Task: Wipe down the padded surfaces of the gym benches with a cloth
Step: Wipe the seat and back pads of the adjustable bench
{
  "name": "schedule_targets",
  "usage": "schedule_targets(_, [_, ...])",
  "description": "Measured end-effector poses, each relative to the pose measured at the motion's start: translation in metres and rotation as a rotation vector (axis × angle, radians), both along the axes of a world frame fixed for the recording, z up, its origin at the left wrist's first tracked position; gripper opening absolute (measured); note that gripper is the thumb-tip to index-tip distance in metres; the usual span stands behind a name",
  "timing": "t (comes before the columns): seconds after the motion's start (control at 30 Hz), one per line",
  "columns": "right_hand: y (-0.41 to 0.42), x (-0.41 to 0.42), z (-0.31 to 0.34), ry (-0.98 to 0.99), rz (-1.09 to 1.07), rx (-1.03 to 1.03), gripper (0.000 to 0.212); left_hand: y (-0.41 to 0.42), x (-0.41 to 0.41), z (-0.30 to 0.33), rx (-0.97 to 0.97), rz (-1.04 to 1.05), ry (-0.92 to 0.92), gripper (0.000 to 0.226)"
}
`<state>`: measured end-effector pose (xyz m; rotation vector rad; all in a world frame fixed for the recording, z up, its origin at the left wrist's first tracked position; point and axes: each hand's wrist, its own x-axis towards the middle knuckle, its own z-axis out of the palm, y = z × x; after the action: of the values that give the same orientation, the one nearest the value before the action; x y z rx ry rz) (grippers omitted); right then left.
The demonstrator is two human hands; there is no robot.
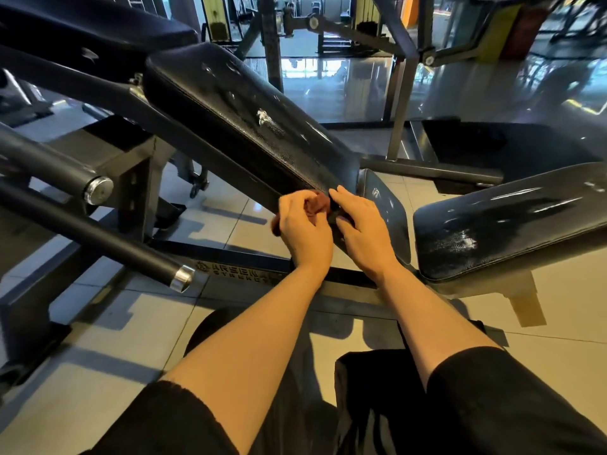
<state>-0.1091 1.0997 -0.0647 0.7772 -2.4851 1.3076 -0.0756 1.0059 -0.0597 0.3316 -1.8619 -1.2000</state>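
Two bare hands meet at the lower end of a slanted black back pad point(236, 116), right where it comes closest to the small seat pad point(387, 205). The left hand point(303, 224) has its fingers curled round a bunched reddish-brown cloth point(317, 202), which sits against the pad's lower edge. The right hand point(361, 224) lies just beside it, fingers mostly straight and slightly spread, their tips touching the cloth and the dark frame under the pad; whether it pinches the cloth I cannot tell. Nothing here is a container. A worn white logo shows mid-pad. Another black padded bench point(512, 224) sits at the right edge, apart from the hands. Metal bars point(98, 238) with chrome caps cross the left side above the tiled floor point(98, 339).
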Motion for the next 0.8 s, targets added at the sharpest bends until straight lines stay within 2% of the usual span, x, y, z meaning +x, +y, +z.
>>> schedule_targets(0.07, [0.001,0.006,-0.002,0.026,-0.021,-0.02,0.05,-0.004,0.008,-0.004,0.024,-0.101,-0.1,0.021])
schedule_targets(0.13, [0.0,0.016,0.0,0.073,-0.042,-0.082,0.049,-0.012,0.014,-0.003,0.133,-0.151,-0.142,0.016])
schedule_targets(0.23, [-0.004,0.033,0.004,0.06,0.026,-0.154,0.054,-0.014,0.023,0.01,0.322,-0.254,-0.146,0.017])
schedule_targets(0.37, [-0.015,0.045,0.006,0.045,0.07,-0.202,0.059,-0.017,0.042,0.025,0.402,-0.398,-0.146,0.017])
schedule_targets(0.47, [-0.026,0.049,0.011,0.164,-0.012,-0.177,0.053,-0.039,0.055,0.029,0.218,-0.395,-0.22,0.027])
schedule_targets(0.63, [-0.055,0.036,0.009,0.513,-0.127,-0.019,0.058,-0.097,0.062,0.04,-0.145,-0.134,-0.178,0.035])
schedule_targets(0.8, [-0.102,0.022,0.011,0.655,-0.152,0.11,0.059,-0.149,0.052,0.064,-0.408,-0.05,-0.244,0.051])
